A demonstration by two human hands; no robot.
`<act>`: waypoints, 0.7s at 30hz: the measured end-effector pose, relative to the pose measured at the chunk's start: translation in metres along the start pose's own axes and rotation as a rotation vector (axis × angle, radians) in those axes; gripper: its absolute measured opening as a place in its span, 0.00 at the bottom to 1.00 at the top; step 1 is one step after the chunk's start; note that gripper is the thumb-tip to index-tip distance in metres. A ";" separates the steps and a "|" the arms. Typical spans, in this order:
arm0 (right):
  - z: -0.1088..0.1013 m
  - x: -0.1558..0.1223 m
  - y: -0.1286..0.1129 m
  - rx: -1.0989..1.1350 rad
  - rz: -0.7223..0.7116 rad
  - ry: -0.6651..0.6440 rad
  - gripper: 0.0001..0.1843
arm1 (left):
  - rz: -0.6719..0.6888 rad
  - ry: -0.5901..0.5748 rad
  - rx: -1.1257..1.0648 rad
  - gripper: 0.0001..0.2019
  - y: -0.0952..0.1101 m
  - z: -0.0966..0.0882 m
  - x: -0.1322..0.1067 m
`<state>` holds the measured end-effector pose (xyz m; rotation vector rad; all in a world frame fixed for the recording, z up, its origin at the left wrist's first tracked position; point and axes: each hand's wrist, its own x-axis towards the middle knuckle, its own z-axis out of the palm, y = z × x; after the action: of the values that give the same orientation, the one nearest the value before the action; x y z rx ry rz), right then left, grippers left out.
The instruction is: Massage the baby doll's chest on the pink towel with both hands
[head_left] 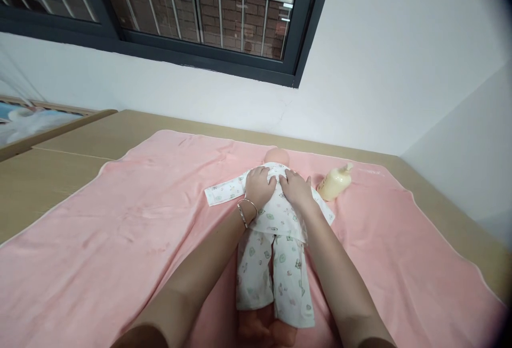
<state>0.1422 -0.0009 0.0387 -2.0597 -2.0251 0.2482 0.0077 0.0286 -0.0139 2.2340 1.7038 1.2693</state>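
Observation:
A baby doll (276, 241) in white printed pyjamas lies on its back on a pink towel (120, 230), head (277, 155) away from me and bare feet near the bottom edge. My left hand (260, 187) rests on the doll's chest near the collar, fingers curled on the fabric; two bangles circle that wrist. My right hand (295, 188) lies beside it on the other side of the chest, fingers bent down into the shirt. One sleeve (224, 192) of the shirt stretches out to the left.
A pale yellow pump bottle (335, 182) lies on its side on the towel just right of the doll's shoulder. The towel covers a tan surface (60, 177) against a white wall. A barred window is above, a framed picture (28, 121) at far left.

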 end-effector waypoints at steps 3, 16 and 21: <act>0.001 0.000 0.000 0.026 -0.013 -0.033 0.28 | 0.060 -0.016 -0.017 0.09 0.001 -0.002 0.000; 0.009 0.007 0.004 0.012 0.012 -0.021 0.29 | 0.027 -0.091 0.015 0.14 0.002 0.000 0.003; 0.005 -0.006 -0.008 -0.134 -0.030 0.035 0.25 | 0.039 -0.042 0.022 0.10 0.005 -0.005 0.001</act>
<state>0.1326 -0.0063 0.0362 -2.0930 -2.1027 0.0715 0.0081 0.0253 -0.0076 2.2998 1.6758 1.2089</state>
